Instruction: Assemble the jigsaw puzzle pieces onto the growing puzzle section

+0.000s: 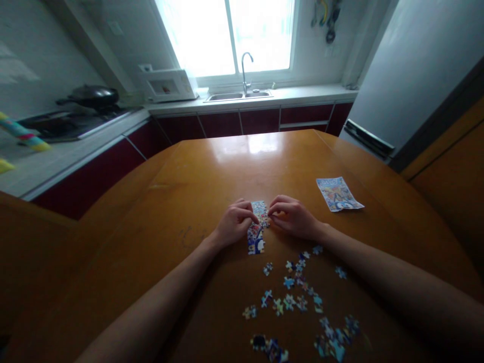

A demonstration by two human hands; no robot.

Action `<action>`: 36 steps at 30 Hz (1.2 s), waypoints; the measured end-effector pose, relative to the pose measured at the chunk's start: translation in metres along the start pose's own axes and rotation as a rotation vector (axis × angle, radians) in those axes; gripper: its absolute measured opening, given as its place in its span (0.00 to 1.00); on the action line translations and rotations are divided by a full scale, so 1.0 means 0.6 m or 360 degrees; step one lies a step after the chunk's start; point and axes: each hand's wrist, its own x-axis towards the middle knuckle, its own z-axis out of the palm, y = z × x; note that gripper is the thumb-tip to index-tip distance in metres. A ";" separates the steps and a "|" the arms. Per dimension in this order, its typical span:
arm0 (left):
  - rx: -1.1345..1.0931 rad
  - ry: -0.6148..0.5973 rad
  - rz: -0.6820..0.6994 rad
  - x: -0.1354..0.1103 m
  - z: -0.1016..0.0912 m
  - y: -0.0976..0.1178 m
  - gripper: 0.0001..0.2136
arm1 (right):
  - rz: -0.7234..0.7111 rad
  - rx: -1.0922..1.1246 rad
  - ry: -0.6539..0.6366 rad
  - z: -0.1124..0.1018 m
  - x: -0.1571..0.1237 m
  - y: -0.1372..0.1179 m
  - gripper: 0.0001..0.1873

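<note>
A partly joined jigsaw puzzle [257, 244] lies flat on the wooden table as a narrow upright strip, colourful with blue and white at its near end. My left hand [236, 220] is closed at the strip's left side, its curled fingers and thumb pressed onto it. At the right edge, my right hand [291, 217] pinches what looks like a jigsaw piece against the strip; the fingers partly cover it. Loose jigsaw pieces [289, 301] are scattered nearer to me, below the right hand.
A creased picture sheet [338, 194] lies on the wooden table [181, 181] to the right. Beyond the table are a counter with a sink [238, 96], a microwave [168, 85] and a wok [93, 96] on the stove. A fridge [408, 65] stands at right.
</note>
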 end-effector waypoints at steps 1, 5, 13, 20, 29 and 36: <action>-0.0004 -0.0019 0.0000 0.000 0.000 -0.001 0.15 | -0.0022 -0.0016 -0.0041 -0.001 0.000 -0.001 0.04; 0.0016 -0.0109 0.0001 -0.001 0.001 -0.002 0.15 | -0.0148 -0.0042 -0.0227 -0.003 -0.002 -0.006 0.05; 0.0010 -0.0208 -0.0018 0.000 0.001 0.002 0.15 | -0.0284 -0.0128 -0.0454 -0.007 -0.001 -0.010 0.05; -0.0014 -0.0203 -0.0018 0.000 0.001 0.000 0.14 | -0.0302 -0.0160 -0.0478 -0.006 -0.001 -0.011 0.07; 0.0010 -0.0204 -0.0019 0.000 0.001 0.000 0.14 | -0.0306 -0.0248 -0.0544 -0.002 -0.002 -0.011 0.08; -0.0009 -0.0208 -0.0039 0.001 0.001 0.004 0.14 | -0.0300 -0.0275 -0.0567 -0.002 -0.003 -0.010 0.08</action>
